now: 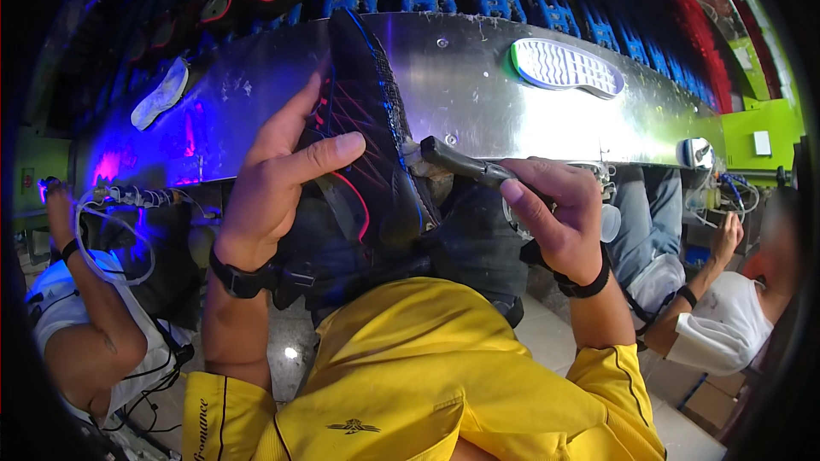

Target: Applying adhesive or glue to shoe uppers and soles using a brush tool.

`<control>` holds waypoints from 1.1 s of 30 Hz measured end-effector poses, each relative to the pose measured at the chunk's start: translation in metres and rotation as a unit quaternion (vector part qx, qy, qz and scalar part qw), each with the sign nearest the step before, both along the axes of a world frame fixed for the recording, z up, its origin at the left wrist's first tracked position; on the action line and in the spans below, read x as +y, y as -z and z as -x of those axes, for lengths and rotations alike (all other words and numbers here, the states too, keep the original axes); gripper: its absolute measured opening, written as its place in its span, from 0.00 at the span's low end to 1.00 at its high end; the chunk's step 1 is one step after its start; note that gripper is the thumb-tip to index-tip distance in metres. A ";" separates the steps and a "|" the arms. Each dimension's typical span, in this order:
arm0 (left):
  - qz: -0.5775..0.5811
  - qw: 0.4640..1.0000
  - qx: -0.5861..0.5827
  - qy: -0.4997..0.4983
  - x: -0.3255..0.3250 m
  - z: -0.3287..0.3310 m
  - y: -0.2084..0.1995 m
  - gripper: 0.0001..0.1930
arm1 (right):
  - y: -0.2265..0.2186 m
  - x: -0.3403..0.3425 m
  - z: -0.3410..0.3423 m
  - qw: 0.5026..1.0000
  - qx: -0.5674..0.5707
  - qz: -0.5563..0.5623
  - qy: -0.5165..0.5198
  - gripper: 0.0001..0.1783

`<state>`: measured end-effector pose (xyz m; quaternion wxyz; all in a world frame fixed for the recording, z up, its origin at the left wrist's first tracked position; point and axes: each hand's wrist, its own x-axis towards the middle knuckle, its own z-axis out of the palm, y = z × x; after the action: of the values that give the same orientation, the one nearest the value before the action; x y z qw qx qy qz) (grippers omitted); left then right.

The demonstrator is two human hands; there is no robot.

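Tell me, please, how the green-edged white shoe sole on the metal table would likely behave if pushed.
The green-edged shoe sole lies flat on its broad side, so it would probably slide rather than roll. The metal table looks smooth and shiny, so friction may be low. The sole's ridged, moulded form suggests a light, springy piece.

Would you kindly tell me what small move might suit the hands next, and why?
Probably a short, light stroke of the brush along the near edge of the dark shoe: the right hand holds the brush with its pale head at that edge, while the left hand grips the shoe.
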<state>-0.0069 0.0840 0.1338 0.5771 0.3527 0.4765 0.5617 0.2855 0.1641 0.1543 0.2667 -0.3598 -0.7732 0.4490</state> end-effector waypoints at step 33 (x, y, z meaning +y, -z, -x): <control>0.077 0.988 -0.098 -0.089 0.010 0.001 0.001 0.23 | -0.027 0.014 -0.009 0.996 -0.032 -0.079 -0.015 0.11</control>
<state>-0.0080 0.0941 0.1324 0.5939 0.2067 0.4891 0.6044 0.2942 0.1781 0.1808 0.2625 -0.3403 -0.8196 0.3788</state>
